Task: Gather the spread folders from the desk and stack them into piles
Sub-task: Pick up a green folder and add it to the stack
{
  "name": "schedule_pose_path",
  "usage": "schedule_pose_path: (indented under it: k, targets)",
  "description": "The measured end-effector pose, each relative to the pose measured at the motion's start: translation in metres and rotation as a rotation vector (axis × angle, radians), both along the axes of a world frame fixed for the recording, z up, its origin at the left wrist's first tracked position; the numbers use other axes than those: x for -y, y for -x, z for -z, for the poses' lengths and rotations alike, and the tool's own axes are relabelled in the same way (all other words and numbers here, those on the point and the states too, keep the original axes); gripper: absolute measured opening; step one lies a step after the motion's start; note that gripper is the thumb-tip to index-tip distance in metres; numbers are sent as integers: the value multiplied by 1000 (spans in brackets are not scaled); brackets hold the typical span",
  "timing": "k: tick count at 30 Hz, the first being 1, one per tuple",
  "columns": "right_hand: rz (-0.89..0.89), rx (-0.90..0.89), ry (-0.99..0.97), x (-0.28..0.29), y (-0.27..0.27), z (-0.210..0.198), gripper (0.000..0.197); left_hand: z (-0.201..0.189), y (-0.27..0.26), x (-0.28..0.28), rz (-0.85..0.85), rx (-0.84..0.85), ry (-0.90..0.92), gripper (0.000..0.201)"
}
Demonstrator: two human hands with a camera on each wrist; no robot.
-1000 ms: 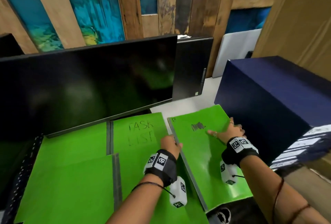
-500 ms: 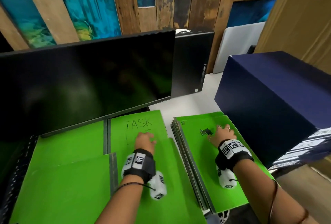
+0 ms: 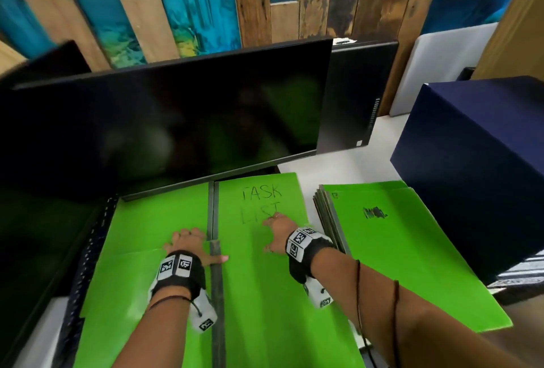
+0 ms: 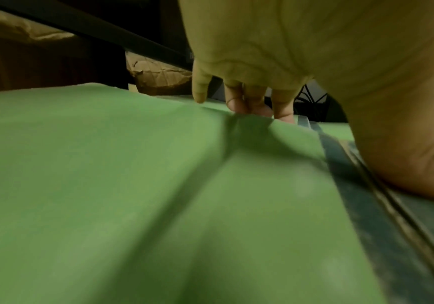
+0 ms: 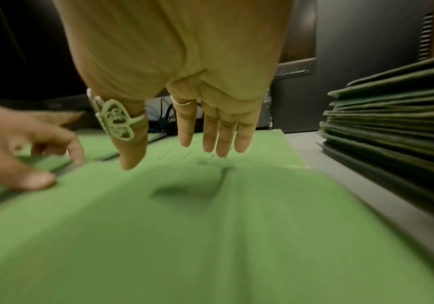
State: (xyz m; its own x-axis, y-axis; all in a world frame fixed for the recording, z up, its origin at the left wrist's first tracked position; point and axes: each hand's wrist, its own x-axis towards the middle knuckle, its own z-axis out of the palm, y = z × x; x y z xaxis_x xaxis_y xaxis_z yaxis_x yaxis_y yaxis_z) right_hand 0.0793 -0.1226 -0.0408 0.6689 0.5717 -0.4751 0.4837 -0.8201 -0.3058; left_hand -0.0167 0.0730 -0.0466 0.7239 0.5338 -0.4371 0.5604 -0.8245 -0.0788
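Observation:
Several green folders lie spread before a monitor. My left hand [image 3: 188, 245] sits at the far edge of the near left folder [image 3: 132, 309]. Its fingers [image 4: 249, 105] curl over that edge, and the thumb presses the dark spine [image 4: 366, 205]. My right hand [image 3: 276, 229] is over the near middle folder [image 3: 279, 309], just below the folder marked TASK LIST [image 3: 262, 194]. Its fingers [image 5: 218, 139] are straight and hold nothing. A stack of folders [image 3: 397, 250] lies to the right, also seen as the stack [image 5: 392, 127] in the right wrist view. Another folder [image 3: 164, 214] lies at the back left.
A wide black monitor [image 3: 164, 132] stands right behind the folders, with a black computer case [image 3: 353, 97] beside it. A dark blue box [image 3: 477, 167] stands close to the right of the stack. A strip of white desk [image 3: 338, 167] shows behind the stack.
My right hand came off the stack on the right and moved left over the middle folder. My left hand moved left from the middle folder to the near left folder's edge.

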Motion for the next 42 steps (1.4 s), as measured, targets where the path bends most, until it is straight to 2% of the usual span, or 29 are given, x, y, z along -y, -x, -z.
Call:
schedule_pose_path:
  k: [2,4,7,10,12,13,15,17,20,21,23,26,31,34,37,40,41,42]
  targets:
    - [-42,21,105,-7,3,6,88,-9,5,-3,8,26,28,91]
    - [-39,16,99,-8,7,9,91,-13,12,-3,-38,197,131,77]
    - [25,8,-54,-10,13,8,90,-28,18,-2,-176,537,456,56]
    - [159,-87,-324,-9,17,-7,83,-58,17,4,-119,776,629,17]
    - [197,-116,-437,-5,16,-23,76,-83,15,11,-57,978,614,34]
    - [200,-104,-463,-3,15,-31,74,-95,14,16,-42,1047,595,35]
    - [198,-61,-513,1,13,-47,72,-114,14,24,-10,1065,487,35]
    - [206,-15,-564,6,9,-61,73,-124,17,32,4,998,405,65]
    - [212,80,-682,15,2,-85,69,-138,22,45,9,866,427,107]
    - [211,116,-735,18,2,-93,66,-142,24,51,28,811,427,116]
    - [200,187,-833,23,1,-108,61,-150,25,62,58,769,403,122]
    - [179,316,-986,29,1,-122,58,-159,31,78,114,863,388,106]
    - [228,336,-1206,31,3,-133,53,-182,36,105,355,1090,414,48]
    - [297,344,-1347,31,3,-126,62,-199,34,116,495,1161,488,44]
    - [540,174,-1441,38,-4,-114,83,-209,31,113,512,1284,524,39]
    - [707,-35,-1514,51,-9,-104,107,-211,30,114,506,1348,623,36]
    - [739,-96,-1537,55,-9,-102,106,-211,29,114,487,1379,680,35]
    - [765,-133,-1536,62,-10,-99,96,-212,27,114,456,1423,733,34]
